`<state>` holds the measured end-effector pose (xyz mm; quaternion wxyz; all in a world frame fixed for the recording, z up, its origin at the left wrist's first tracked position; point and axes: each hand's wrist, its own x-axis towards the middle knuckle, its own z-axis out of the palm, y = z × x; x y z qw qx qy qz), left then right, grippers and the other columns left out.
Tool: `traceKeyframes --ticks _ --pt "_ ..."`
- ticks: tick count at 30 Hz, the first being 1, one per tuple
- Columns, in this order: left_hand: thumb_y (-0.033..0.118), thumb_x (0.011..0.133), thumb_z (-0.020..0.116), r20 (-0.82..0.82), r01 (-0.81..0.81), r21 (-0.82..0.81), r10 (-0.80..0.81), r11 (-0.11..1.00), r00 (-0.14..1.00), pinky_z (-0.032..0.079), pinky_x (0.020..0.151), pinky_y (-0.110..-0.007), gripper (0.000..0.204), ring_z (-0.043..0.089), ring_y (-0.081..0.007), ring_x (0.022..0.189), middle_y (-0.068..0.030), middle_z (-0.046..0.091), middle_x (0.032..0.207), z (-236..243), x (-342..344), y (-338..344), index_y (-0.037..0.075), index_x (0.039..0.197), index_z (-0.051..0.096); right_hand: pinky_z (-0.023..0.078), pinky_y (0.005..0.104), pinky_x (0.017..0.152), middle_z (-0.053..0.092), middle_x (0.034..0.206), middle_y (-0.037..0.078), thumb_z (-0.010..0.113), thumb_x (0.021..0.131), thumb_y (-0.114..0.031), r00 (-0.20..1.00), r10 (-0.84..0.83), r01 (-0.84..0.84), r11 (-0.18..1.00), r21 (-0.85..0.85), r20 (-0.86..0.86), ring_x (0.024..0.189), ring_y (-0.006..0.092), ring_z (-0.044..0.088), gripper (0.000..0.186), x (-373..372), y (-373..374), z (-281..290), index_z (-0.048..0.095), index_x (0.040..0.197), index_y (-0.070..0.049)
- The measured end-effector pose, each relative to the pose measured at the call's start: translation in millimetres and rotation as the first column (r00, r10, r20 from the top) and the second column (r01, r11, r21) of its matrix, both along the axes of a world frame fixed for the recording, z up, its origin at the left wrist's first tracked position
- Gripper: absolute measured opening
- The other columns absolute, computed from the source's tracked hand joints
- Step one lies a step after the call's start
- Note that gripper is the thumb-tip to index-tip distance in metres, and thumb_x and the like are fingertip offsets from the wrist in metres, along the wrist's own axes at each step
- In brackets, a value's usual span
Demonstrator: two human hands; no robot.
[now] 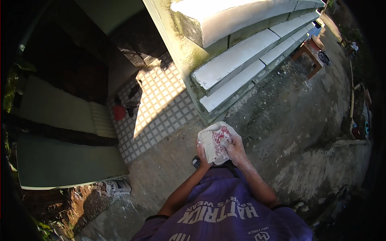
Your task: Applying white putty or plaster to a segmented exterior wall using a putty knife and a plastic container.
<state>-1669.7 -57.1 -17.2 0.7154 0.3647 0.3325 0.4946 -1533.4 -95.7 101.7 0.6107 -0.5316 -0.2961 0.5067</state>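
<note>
In front of my waist I hold a crumpled plastic bag [213, 143], whitish with red print and coated in what looks like white powder or paste. My left hand [204, 156] is wrapped round its left side, most of the fingers hidden beneath. On the right, my right hand [236, 149] grips the bag's edge, with the thumb and fingers bent over the printed face. White residue covers my right hand and part of that forearm. What the bag contains cannot be made out clearly.
White-topped steps [241, 60] rise ahead to the right, beside a pale wall corner. A tiled floor [161, 96] lies left, with a red object [119, 113] on it. A wooden stand [307, 60] is far right; a white bucket [116, 187] sits lower left.
</note>
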Motion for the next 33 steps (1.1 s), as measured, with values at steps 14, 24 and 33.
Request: traceKeyframes --ticks 14,24,33 --pt "0.047 0.102 0.031 0.240 0.128 -0.255 -0.066 0.958 0.968 0.045 0.100 -0.037 0.055 0.055 -0.0213 0.116 -0.0109 0.054 0.129 -2.8 10.7 -5.7 0.005 0.135 0.043 0.041 0.0313 0.100 0.057 0.122 0.011 0.049 0.086 0.005 0.937 0.015 0.035 0.990 -0.135 0.349 0.112 0.0153 0.054 0.048 10.2 -16.3 -28.9 0.043 0.134 0.007" --pt "0.055 0.100 0.028 0.252 0.090 -0.357 0.003 0.930 0.968 0.041 0.106 -0.043 0.064 0.051 -0.0294 0.124 -0.0125 0.048 0.139 34.6 25.7 15.3 0.008 0.143 0.038 0.045 0.0286 0.093 0.057 0.118 0.008 0.051 0.088 0.002 0.970 -0.177 0.168 0.984 0.067 0.168 0.105 0.0123 0.055 0.052 40.4 -13.9 36.1 0.038 0.139 0.002" --pt "0.058 0.099 0.026 0.203 -0.083 -0.488 0.206 0.869 0.957 0.038 0.107 -0.047 0.066 0.047 -0.0311 0.127 -0.0084 0.044 0.143 33.8 -2.1 32.5 0.013 0.145 0.034 0.051 0.0245 0.071 0.064 0.101 0.002 0.054 0.090 -0.005 0.905 -0.425 0.424 0.905 -0.029 -0.029 0.085 0.0098 0.062 0.028 97.1 -16.8 9.5 0.056 0.118 0.001"
